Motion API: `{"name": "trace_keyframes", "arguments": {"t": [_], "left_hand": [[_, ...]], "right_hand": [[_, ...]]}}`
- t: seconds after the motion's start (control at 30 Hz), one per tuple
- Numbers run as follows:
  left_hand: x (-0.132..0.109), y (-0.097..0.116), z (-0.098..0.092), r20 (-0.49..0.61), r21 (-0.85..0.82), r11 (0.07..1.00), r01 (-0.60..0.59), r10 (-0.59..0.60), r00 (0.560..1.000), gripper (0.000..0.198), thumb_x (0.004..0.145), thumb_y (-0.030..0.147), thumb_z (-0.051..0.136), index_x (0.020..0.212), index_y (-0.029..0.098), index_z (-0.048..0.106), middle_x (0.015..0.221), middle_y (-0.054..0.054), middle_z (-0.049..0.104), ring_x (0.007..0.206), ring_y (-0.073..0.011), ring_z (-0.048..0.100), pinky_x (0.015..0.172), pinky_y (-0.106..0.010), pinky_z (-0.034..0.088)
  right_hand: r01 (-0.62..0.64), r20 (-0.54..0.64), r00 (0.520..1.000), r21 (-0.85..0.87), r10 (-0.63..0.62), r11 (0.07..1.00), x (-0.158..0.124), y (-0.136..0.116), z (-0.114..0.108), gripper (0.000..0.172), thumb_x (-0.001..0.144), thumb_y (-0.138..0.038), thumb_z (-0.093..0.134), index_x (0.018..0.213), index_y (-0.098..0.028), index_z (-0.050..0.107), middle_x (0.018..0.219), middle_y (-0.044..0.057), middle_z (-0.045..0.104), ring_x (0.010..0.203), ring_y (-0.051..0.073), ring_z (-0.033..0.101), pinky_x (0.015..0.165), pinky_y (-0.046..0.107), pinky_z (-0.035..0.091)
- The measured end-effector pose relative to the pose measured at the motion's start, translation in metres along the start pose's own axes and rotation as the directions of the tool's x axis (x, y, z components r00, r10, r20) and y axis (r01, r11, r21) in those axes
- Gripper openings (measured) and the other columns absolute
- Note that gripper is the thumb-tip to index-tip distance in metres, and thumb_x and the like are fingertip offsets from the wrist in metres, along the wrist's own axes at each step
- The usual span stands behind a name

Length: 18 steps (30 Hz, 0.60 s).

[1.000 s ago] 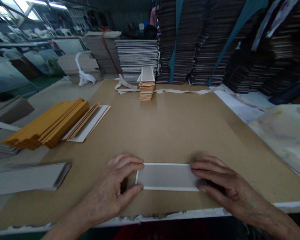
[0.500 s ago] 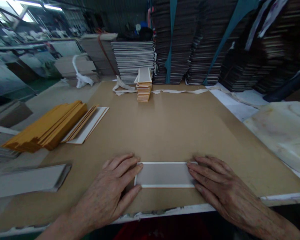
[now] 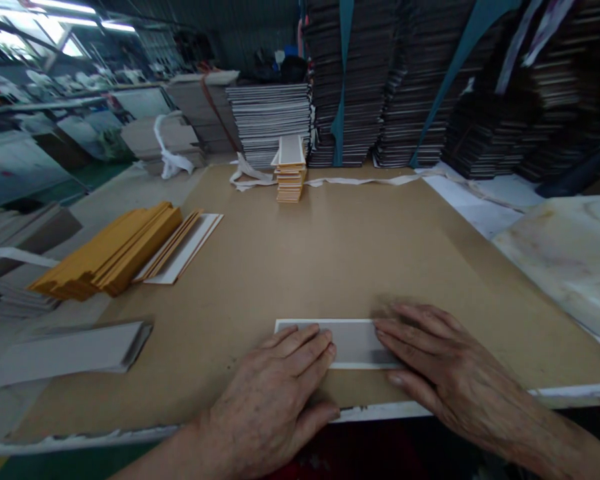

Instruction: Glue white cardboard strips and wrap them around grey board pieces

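A grey rectangular card with a white border (image 3: 353, 340) lies flat near the front edge of the brown board table (image 3: 330, 260). My left hand (image 3: 275, 400) rests on the card's left half, fingers stretched out flat and pressing down. My right hand (image 3: 440, 370) lies with spread fingers on the card's right end. Neither hand grips anything.
A stack of yellow strips (image 3: 110, 250) with white-edged cards beside it lies at the left. Grey boards (image 3: 65, 353) sit at the near left. A small pile of orange-edged cards (image 3: 291, 170) stands at the back, before tall stacks of dark sheets (image 3: 405, 87).
My left hand has slid rightward from the card's left end onto its top surface. My right hand has stayed at the right end.
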State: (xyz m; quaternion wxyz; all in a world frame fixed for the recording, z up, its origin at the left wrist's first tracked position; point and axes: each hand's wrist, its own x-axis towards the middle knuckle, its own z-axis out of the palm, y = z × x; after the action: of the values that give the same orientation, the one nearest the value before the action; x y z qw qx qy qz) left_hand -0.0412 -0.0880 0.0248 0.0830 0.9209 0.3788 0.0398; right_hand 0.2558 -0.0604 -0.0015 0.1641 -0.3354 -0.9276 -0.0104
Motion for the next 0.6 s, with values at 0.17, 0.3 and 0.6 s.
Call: {"name": "trace_keyframes", "arguments": {"t": [0.17,0.3,0.6], "left_hand": [[0.0,-0.004,-0.001,-0.019,-0.025,1.0,0.005,-0.006,1.0,0.056,0.095,0.047,0.062,0.141,0.016,0.054,0.148,-0.011,0.056,0.137,-0.0324,0.051,0.114,-0.053,0.045],[0.001,-0.005,-0.001,-0.019,-0.044,0.999,-0.001,0.0,1.0,0.056,0.095,0.047,0.062,0.141,0.016,0.054,0.149,-0.011,0.056,0.137,-0.034,0.051,0.112,-0.056,0.046],[-0.009,-0.009,-0.005,-0.023,-0.147,0.989,-0.005,0.001,1.0,0.06,0.093,0.05,0.063,0.143,0.02,0.053,0.149,-0.011,0.056,0.138,-0.0317,0.05,0.116,-0.054,0.042]], "right_hand": [[-0.042,-0.033,0.999,-0.001,0.041,0.999,-0.024,0.012,0.003,0.047,0.099,-0.031,0.057,0.144,-0.02,0.054,0.147,0.006,0.056,0.14,0.032,0.046,0.11,0.058,0.045],[-0.212,-0.035,0.976,0.104,0.217,0.972,-0.037,0.027,-0.008,0.048,0.103,-0.03,0.048,0.15,-0.023,0.047,0.15,0.005,0.053,0.144,0.026,0.041,0.112,0.053,0.045],[0.029,0.08,0.996,0.007,-0.03,1.0,-0.014,-0.008,0.001,0.074,0.092,-0.05,0.064,0.155,-0.019,0.04,0.157,0.01,0.043,0.141,0.03,0.045,0.115,0.052,0.041]]}}
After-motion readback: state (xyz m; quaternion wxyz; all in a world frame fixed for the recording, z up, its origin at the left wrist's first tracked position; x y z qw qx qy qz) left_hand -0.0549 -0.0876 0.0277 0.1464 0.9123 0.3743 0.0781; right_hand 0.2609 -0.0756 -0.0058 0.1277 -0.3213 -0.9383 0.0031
